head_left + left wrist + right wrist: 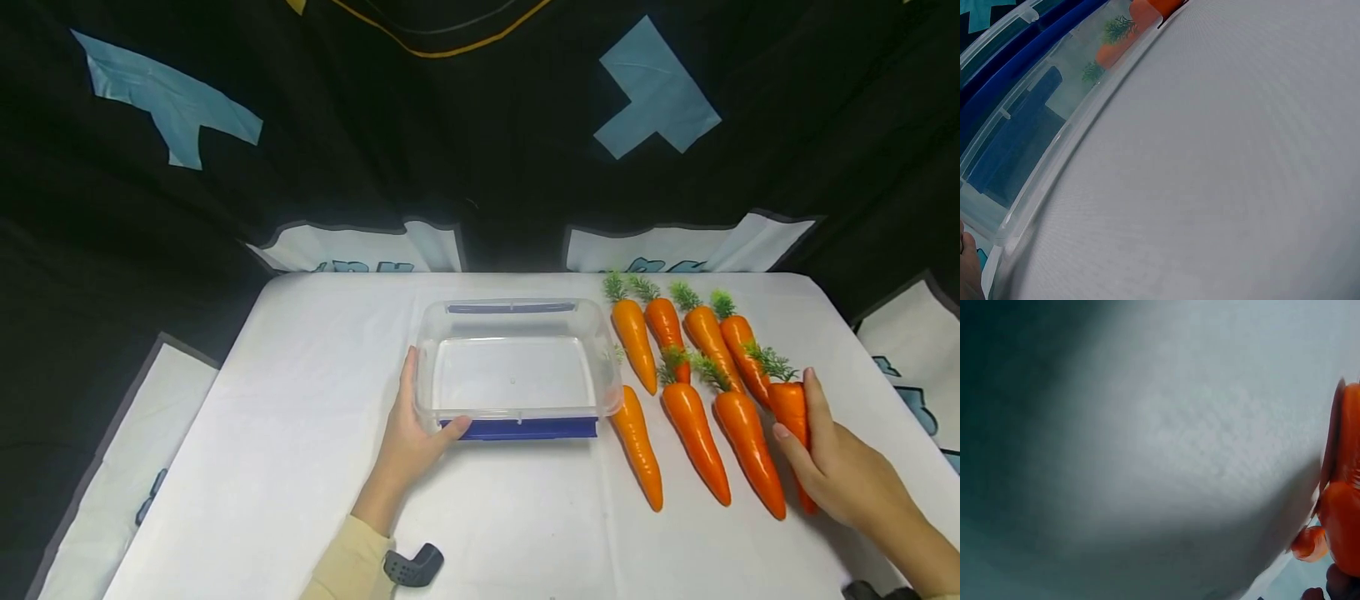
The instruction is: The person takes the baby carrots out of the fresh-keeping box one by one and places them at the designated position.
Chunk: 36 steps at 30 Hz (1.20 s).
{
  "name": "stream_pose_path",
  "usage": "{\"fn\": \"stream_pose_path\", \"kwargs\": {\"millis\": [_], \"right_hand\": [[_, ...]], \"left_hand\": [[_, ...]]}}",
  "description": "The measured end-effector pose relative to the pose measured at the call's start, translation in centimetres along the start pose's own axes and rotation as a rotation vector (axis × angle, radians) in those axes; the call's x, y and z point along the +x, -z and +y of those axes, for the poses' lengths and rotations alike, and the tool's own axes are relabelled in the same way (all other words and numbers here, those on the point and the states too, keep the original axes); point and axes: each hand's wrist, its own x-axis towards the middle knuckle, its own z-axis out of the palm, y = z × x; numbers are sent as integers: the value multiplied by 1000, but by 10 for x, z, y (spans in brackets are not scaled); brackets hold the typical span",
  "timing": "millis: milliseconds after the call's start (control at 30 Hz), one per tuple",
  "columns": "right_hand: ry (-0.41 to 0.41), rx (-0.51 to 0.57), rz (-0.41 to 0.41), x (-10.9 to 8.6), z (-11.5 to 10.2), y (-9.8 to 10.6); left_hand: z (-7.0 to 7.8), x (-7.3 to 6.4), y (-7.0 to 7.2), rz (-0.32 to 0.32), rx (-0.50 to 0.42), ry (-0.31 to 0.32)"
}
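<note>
My left hand [412, 433] grips the near left corner of a clear plastic container [513, 402], thumb over the front rim beside its blue latch [525, 429]. The container stands upright without a lid, and nothing lies inside. In the left wrist view, fingertips [969, 265] show at the container's corner. At the right, my right hand [847, 467] holds an orange toy carrot [789, 408] with green leaves, thumb on its left and fingers along its right. The palm side is hidden. Carrots [1344, 519] also appear at the right wrist view's edge.
Several more carrots lie in two rows right of the container, among them a front one [693, 442] and a back one [633, 342]. The nearest front carrot [637, 454] overlaps the container's right side. A white cloth covers the table [300, 400]; a black curtain [450, 150] hangs behind.
</note>
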Motion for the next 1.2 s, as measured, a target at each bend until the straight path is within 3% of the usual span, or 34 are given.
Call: {"fn": "stream_pose_path", "kwargs": {"millis": [467,1200], "right_hand": [[-51,5,-100,3,10,-7],[-47,9,-145,5,14,-12]], "left_hand": [[1,0,0,0,25,-2],[0,-1,0,1,8,10]]}}
